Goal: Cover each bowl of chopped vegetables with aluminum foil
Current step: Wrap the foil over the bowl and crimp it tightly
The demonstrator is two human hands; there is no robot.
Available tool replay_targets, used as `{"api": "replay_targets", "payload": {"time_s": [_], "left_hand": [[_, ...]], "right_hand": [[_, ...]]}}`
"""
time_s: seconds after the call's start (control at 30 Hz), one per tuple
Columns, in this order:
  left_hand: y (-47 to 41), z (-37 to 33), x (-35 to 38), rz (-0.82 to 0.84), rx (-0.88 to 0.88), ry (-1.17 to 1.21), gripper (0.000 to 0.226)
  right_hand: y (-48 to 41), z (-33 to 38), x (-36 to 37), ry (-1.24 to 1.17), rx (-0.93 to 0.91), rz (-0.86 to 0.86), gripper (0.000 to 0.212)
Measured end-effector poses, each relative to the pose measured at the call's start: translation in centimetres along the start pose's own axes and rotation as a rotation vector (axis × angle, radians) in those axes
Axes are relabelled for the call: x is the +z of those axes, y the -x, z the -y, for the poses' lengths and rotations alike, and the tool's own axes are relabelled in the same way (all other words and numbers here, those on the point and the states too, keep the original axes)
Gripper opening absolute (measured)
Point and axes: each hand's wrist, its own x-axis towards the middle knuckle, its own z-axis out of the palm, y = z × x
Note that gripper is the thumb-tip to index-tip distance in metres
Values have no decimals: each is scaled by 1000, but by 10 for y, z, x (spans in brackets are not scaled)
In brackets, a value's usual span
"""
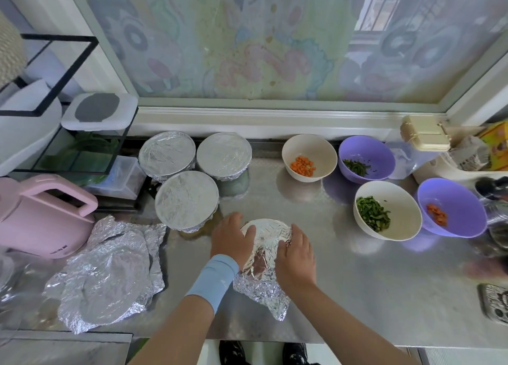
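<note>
Centrally on the desk (357, 282), left hand (232, 239) and right hand (295, 257) press spread fingers onto the foil-draped bowl (265, 241); three foil-capped bowls (187, 198) stand left, four uncovered vegetable bowls (387, 210) right, loose foil sheets (110, 271) beside a pink kettle (41, 219)

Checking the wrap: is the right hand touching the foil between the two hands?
Touching. The head view shows the right hand lying on the foil, overlapping its right edge.

Three foil-covered bowls (187, 197) clustered rear left. Crumpled foil sheet (264, 243) draped over a fourth, centre front. Four open bowls (309, 144) right, holding carrot or greens; spare foil (110, 271) front left.
</note>
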Motion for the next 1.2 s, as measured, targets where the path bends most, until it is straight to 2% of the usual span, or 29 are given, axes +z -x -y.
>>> {"api": "replay_targets", "payload": {"time_s": [0.07,0.13,0.33,0.5,0.53,0.6,0.67,0.73,0.83,0.9,1.07,1.2], "left_hand": [[-1,3,-1,124,91,116,46],[2,5,2,188,102,185,39],[14,-1,10,-9,-114,292,27],[29,1,13,-10,-242,354,30],[29,3,11,-9,-231,296,32],[23,8,5,-52,-85,83,34],[14,8,0,-48,74,60,38],[6,2,-4,40,181,144,42],[0,-1,-1,161,241,127,38],[3,0,4,137,208,117,35],[16,-2,12,-9,-23,159,33],[34,-4,16,-31,-165,269,35]], "right_hand": [[-1,-3,3,-156,31,13,48],[-3,-4,2,-246,46,8,39],[-15,-7,1,-372,117,34,24],[-28,-4,-10,-328,54,157,27],[-29,-4,-11,-274,11,159,29],[-26,-4,-10,-43,-88,48,36],[-12,1,-8,123,-130,-71,44],[4,6,-2,136,-108,-81,50],[16,3,7,10,-9,-33,53],[15,1,8,-72,11,-32,49],[2,-1,2,-123,-18,-35,33],[-14,-3,-9,-84,-99,99,36]]}}
